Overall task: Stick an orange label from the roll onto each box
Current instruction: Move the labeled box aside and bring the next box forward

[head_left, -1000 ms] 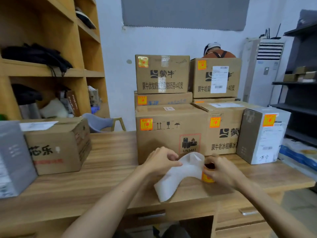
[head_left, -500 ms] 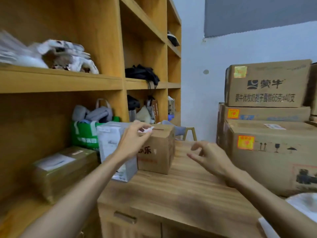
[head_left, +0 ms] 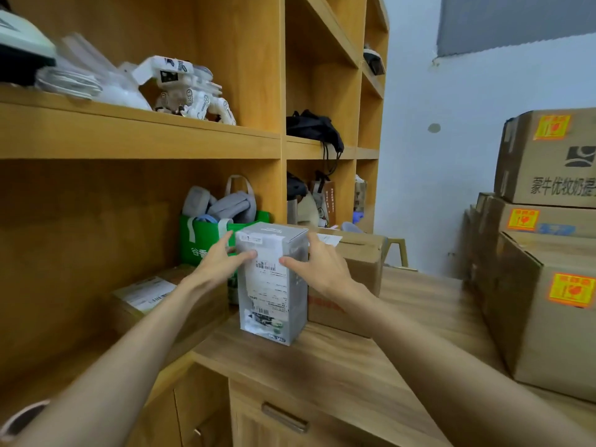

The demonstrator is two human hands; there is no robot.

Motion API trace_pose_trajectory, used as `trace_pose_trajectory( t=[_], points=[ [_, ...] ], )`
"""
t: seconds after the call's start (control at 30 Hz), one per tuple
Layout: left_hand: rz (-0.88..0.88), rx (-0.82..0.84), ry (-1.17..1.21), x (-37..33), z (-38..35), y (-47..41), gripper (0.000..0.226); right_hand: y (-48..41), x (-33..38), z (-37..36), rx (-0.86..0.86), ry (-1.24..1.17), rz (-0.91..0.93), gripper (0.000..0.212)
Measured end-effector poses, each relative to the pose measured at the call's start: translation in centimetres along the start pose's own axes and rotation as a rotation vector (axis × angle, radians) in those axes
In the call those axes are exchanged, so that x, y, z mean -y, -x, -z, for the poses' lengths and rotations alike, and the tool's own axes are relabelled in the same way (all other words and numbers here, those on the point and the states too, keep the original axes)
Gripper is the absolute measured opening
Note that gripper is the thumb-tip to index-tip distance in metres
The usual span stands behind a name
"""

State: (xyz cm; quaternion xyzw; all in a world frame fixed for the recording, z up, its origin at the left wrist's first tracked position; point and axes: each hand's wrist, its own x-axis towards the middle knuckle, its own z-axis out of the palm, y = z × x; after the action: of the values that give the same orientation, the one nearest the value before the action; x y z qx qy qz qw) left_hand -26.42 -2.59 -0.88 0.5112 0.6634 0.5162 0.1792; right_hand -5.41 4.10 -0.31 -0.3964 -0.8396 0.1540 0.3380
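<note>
The grey box (head_left: 274,285) stands upright on the desk (head_left: 354,366), close to its left edge and not far from the near left corner. Its white shipping slip faces the camera.

The left hand (head_left: 219,262) holds the upper left corner of the box. Its thumb lies flat on the front face at the top of the slip, and its fingers (head_left: 229,235) are spread and reach up along the left side. The right hand (head_left: 322,269) holds the upper right side in the same way, with the thumb on the front face and the fingers (head_left: 312,240) wrapped round the right edge. The two thumb tips point at each other, a little apart. Whether anything lies under them is hard to tell, since the slip is pale and blurred there.

Just behind and to the right of the grey box is a brown box (head_left: 361,256), so near that the two may touch. To the left, the shelf unit (head_left: 142,137) runs along the desk's left edge. A green bag (head_left: 200,243) and a flat parcel (head_left: 145,295) sit in its lower bay, close to the left hand.

Stacked cartons (head_left: 548,333) crowd the right edge of the desk, each with an orange label (head_left: 572,290) on its face. Between them and the grey box the middle of the desk is bare wood down to the near edge.
</note>
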Motion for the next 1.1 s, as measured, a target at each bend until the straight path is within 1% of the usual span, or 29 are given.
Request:
trace_pose_trajectory(
  t=[0.03, 0.1, 0.17, 0.27, 0.4, 0.47, 0.53, 0.57, 0.67, 0.73, 0.8, 0.9, 1.1],
  points=[
    [-0.021, 0.013, 0.002, 0.1, -0.3, 0.0, 0.076, -0.2, 0.1, -0.4, 0.010, 0.014, -0.019, 0.069],
    [-0.067, -0.011, -0.001, 0.4, -0.8, 0.0, 0.066, -0.3, 0.1, -1.0, 0.004, 0.021, -0.038, 0.068],
    [-0.114, -0.043, -0.007, 0.4, -1.2, 0.6, 0.063, 0.1, -0.1, -0.8, -0.032, -0.012, -0.043, 0.063],
    [-0.187, -0.028, -0.007, -0.1, -2.3, 1.7, 0.067, 1.2, -1.2, 0.7, -0.080, -0.045, -0.028, 0.055],
    [-0.274, 0.034, 0.100, -3.4, -5.7, 4.3, 0.063, 4.4, -3.9, 5.5, -0.127, -0.116, 0.001, 0.046],
    [-0.341, 0.040, 0.078, -5.7, -8.4, 5.5, 0.061, 6.7, -5.3, 8.8, -0.144, -0.150, 0.000, 0.045],
    [-0.392, 0.071, 0.081, -8.1, -11.4, 6.8, 0.058, 9.2, -7.0, 12.5, -0.177, -0.114, -0.004, 0.046],
    [-0.401, 0.106, 0.092, -9.3, -13.0, 7.3, 0.058, 10.3, -8.2, 14.4, -0.191, -0.082, -0.008, 0.047],
    [-0.441, 0.213, 0.115, -12.3, -17.9, 8.9, 0.068, 13.5, -11.2, 19.6, -0.223, 0.006, -0.039, 0.045],
    [-0.448, 0.262, 0.137, -13.9, -20.9, 9.9, 0.073, 15.5, -13.1, 22.3, -0.232, 0.000, -0.079, 0.044],
    [-0.440, 0.301, 0.160, -15.3, -23.4, 10.8, 0.078, 17.5, -14.2, 24.3, -0.220, -0.043, -0.098, 0.036],
    [-0.439, 0.317, 0.167, -16.6, -26.5, 11.9, 0.081, 19.4, -16.2, 26.1, -0.241, -0.058, -0.126, 0.032],
    [-0.417, 0.326, 0.171, -16.5, -30.0, 12.6, 0.078, 21.2, -19.3, 26.4, -0.236, -0.115, -0.183, 0.040]
  ],
)
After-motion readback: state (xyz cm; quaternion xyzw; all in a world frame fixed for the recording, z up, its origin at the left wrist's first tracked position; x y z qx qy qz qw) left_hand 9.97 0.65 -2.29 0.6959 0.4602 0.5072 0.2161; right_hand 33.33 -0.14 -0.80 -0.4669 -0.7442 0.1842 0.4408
